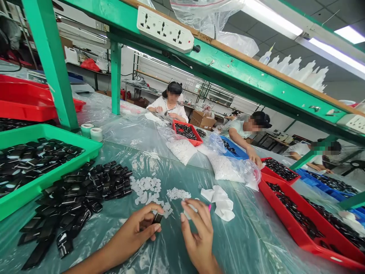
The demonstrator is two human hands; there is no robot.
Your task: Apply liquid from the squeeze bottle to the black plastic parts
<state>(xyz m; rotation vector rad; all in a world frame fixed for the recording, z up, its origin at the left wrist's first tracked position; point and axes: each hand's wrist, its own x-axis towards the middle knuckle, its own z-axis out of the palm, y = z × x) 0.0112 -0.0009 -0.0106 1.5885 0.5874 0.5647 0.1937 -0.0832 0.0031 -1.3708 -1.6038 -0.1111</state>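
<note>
My left hand [142, 226] is closed around a small glossy black rectangular piece [157, 218], pinched between thumb and fingers. Beside it, my right hand [199, 228] has curved fingers, with a pale translucent piece [187, 212] showing between thumb and fingers. A pink tip [210, 207] shows behind those fingers; the rest of it is hidden. Beyond my hands lie loose white translucent pieces [146, 187] and a heap of smaller white bits [177, 193]. Left of them spreads a pile of black pieces [94, 182]. A crumpled white tissue [224, 203] lies beyond my right hand.
A green tray [92, 142] of black pieces stands at left, near rolls of tape [96, 134]. Red trays [308, 243] line the right. Bags of white bits [182, 150] lie ahead. A green shelf frame [242, 68] crosses overhead. Several co-workers [171, 104] sit opposite.
</note>
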